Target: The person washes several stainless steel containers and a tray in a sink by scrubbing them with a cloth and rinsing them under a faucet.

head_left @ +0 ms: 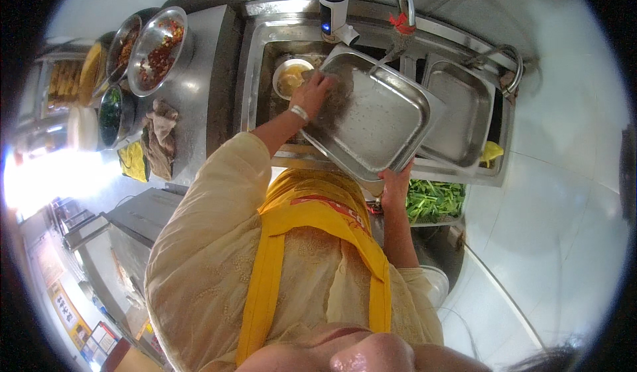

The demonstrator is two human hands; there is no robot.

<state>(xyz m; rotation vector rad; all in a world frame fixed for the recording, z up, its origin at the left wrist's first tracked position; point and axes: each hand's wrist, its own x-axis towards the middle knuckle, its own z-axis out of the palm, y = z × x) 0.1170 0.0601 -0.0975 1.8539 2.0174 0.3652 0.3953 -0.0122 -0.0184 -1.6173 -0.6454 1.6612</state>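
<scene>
Steel tray [381, 117] tilted over the sink [259, 73], right hand [396, 185] fingers curled around its near rim, left hand [312, 93] fingers bent, pressing a dark scrubber [335, 97] on the tray's inner face, small bowl [290, 77] in the basin just beside.

- Blown-out glare far left of the hands, daylight source there.
- Tray [378, 117] sharp, soft sheen.
- Heavy fisheye bend, black vignette at rim.
- Face blurred.

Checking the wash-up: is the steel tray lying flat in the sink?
No, the steel tray is tilted over the sink, with the right hand holding its lower edge.
</scene>
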